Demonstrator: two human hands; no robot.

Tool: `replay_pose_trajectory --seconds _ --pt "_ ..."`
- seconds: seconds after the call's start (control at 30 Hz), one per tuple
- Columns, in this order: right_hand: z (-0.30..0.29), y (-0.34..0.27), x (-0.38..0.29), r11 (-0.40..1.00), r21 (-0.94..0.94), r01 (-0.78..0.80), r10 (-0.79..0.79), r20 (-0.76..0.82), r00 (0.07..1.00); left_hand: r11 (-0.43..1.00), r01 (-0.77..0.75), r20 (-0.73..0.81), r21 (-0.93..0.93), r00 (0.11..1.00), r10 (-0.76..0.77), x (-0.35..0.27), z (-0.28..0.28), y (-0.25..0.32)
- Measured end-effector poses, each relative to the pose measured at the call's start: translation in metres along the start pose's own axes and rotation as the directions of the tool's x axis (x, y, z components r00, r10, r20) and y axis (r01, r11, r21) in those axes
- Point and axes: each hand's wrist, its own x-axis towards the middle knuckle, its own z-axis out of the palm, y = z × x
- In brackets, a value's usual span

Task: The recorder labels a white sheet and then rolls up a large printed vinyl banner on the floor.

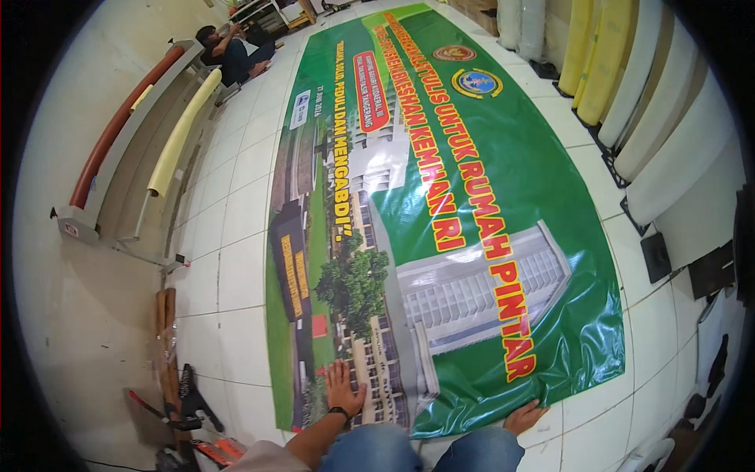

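Note:
A large green printed vinyl banner (pixel 507 147) lies spread on the white tiled floor, bearing writing, emblems and pictures of buildings. My left hand (pixel 344 390), with a dark band on the wrist, rests flat with fingers spread on the banner's near left part. At the near right edge, my right hand (pixel 524 416) has its fingers on the border of the banner and its thumb side up; whether it pinches the vinyl is hard to tell. Wrinkles run through the banner near that hand. My knees in blue jeans are at the near edge.
Rolls of material (pixel 601 71) stand along the right wall. A cutter or laminating machine with a red roller (pixel 127 121) is at the left, a yellow roll (pixel 186 133) beside it. Another person (pixel 236 56) sits on the floor at the far left. Tools (pixel 197 398) lie near left.

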Motion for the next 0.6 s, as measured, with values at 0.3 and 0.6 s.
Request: replay_pose_trajectory --seconds 0.3,0.6 --pt "-0.120 -0.015 0.035 0.898 -0.356 -0.260 0.310 0.091 0.946 0.995 0.088 0.874 -0.041 0.485 -0.007 -0.030 -0.147 0.002" --pt "-0.399 -0.049 -0.212 0.881 -0.036 0.471 0.052 0.998 -0.021 0.995 0.016 0.969 -0.094 0.232 0.088 -0.406 -0.354 -0.163"
